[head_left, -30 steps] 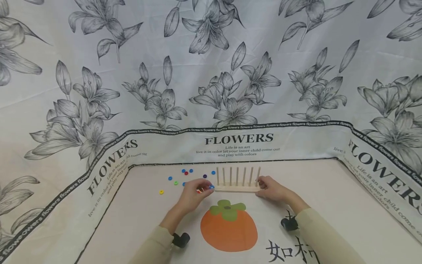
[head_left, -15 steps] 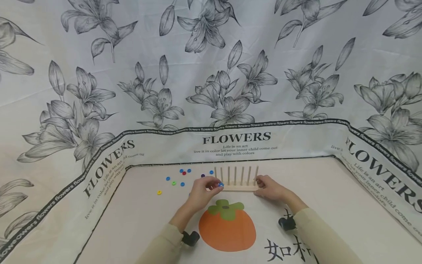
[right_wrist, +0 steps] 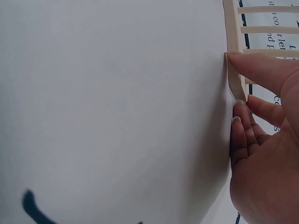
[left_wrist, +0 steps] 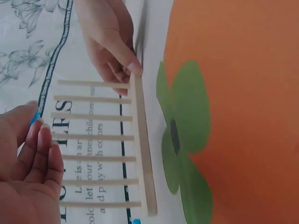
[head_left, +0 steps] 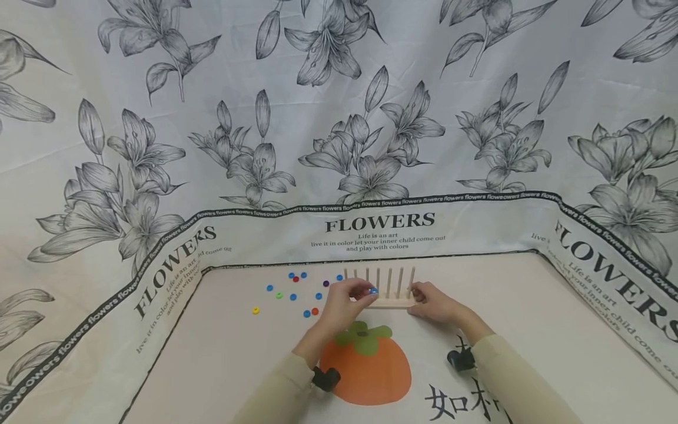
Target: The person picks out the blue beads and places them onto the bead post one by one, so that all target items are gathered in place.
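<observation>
A wooden peg rack point(head_left: 394, 303) with several upright pegs in a row stands on the table. My left hand point(head_left: 345, 303) pinches a small blue bead point(head_left: 374, 291) between thumb and fingertips, in front of the pegs on the rack's left half. In the left wrist view the bead point(left_wrist: 34, 116) shows only as a blue sliver between the fingertips, near the peg tops. My right hand point(head_left: 436, 303) grips the right end of the rack's base; in the right wrist view its thumb lies on the base point(right_wrist: 232, 28) and the other fingers curl at the end.
Left of the rack lie several loose beads, among them a yellow bead point(head_left: 256, 310), a green bead point(head_left: 279, 295), a red bead point(head_left: 296, 279) and an orange-red bead point(head_left: 315, 311). The cloth bears a printed persimmon point(head_left: 365, 371). A flowered curtain point(head_left: 381, 232) rises behind.
My left hand has moved right with the blue bead, from beside the rack's left end to in front of its pegs. The right hand keeps its grip on the rack.
</observation>
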Tool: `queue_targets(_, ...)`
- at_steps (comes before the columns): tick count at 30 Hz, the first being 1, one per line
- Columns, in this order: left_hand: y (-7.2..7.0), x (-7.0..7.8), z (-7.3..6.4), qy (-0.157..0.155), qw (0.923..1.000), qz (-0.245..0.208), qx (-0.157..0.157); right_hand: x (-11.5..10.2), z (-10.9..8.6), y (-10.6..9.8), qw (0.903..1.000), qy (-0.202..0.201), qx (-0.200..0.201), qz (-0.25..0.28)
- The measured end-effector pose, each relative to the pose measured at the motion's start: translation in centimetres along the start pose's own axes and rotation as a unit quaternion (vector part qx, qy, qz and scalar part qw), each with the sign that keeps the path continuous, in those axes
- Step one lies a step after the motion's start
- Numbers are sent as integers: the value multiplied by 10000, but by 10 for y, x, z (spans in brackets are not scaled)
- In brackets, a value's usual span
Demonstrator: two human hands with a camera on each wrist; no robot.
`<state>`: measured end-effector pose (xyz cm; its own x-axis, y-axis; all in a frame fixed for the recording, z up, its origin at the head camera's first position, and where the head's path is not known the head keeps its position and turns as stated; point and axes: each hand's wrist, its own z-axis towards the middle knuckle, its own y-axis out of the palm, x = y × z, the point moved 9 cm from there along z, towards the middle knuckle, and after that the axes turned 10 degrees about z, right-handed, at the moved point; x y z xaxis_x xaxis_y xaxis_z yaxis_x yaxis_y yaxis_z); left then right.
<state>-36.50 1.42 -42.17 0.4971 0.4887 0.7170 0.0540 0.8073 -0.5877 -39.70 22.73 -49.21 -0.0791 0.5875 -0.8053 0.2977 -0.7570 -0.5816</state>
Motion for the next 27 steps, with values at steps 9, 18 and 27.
queue_targets(9,21,17,14,162,9994,-242,178,-2,-1,0,9999,-97,16,-48)
queue_targets(18,41,33,32,-23,9990,-333,288,-6,0,0,9999,-122,-25,-39)
queue_targets(27,58,41,50,-329,9944,-442,904,-5,1,1,9999,-149,-56,-43)
